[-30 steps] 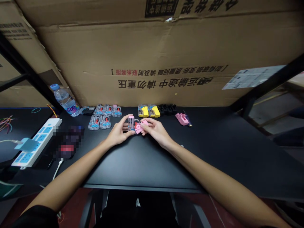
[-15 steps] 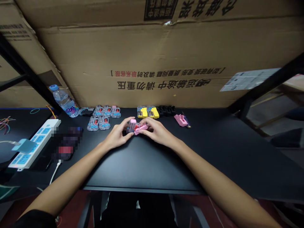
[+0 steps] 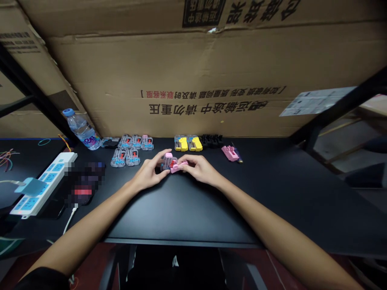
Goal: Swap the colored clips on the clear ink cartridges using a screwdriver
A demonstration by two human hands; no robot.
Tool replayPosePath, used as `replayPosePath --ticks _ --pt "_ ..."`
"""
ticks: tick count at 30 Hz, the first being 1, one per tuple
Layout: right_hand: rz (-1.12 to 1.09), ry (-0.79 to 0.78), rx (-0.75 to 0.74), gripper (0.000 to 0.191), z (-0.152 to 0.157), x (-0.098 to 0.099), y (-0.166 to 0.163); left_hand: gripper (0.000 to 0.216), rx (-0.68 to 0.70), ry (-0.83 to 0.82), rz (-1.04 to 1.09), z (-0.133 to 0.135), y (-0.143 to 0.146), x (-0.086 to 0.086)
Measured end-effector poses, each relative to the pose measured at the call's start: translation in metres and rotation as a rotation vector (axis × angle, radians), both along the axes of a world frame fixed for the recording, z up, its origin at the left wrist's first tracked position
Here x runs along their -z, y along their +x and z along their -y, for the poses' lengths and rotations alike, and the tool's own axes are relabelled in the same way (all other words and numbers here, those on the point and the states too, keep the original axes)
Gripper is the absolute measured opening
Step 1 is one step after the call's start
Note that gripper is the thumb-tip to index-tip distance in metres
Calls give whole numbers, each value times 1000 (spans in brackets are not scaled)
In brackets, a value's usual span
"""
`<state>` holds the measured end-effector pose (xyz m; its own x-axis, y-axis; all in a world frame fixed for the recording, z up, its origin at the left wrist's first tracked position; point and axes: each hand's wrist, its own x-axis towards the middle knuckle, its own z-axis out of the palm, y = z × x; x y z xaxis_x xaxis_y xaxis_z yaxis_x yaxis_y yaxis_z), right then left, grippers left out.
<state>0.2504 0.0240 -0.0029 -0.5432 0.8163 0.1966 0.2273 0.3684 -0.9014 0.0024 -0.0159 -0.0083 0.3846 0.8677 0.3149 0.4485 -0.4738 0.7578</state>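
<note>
Between finger and thumb of my left hand (image 3: 151, 169) is a small clear plastic device (image 3: 167, 162) with a pink top and a red part inside. My right hand (image 3: 198, 168) pinches a pink plastic piece (image 3: 178, 166) against the right side of that device. Fingers hide part of both; whether they are joined I cannot tell. Similar clear devices (image 3: 133, 156) with red parts sit in two rows beyond my left hand. Two yellow-and-clear devices (image 3: 181, 143) stand behind my hands. Another pink piece (image 3: 229, 153) lies to the right, beside a dark pen-like tool (image 3: 238, 156).
A large cardboard box (image 3: 193, 64) walls off the back of the black table (image 3: 181, 213). Black plastic parts (image 3: 211, 140) lie against it. At left are a water bottle (image 3: 83, 129), a white power strip (image 3: 45, 183) and a blurred-out phone (image 3: 86, 183) with a cable.
My right-hand fingers have shifted slightly down and curled more over the pink piece, which now lies flatter against the clear device. My left hand keeps nearly the same place.
</note>
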Motion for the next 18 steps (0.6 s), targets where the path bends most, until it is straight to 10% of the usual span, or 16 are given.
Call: replayPosePath --ticks 18 --pt "-78 -143 45 31 1 2 -4 79 -19 12 16 -2 2 2"
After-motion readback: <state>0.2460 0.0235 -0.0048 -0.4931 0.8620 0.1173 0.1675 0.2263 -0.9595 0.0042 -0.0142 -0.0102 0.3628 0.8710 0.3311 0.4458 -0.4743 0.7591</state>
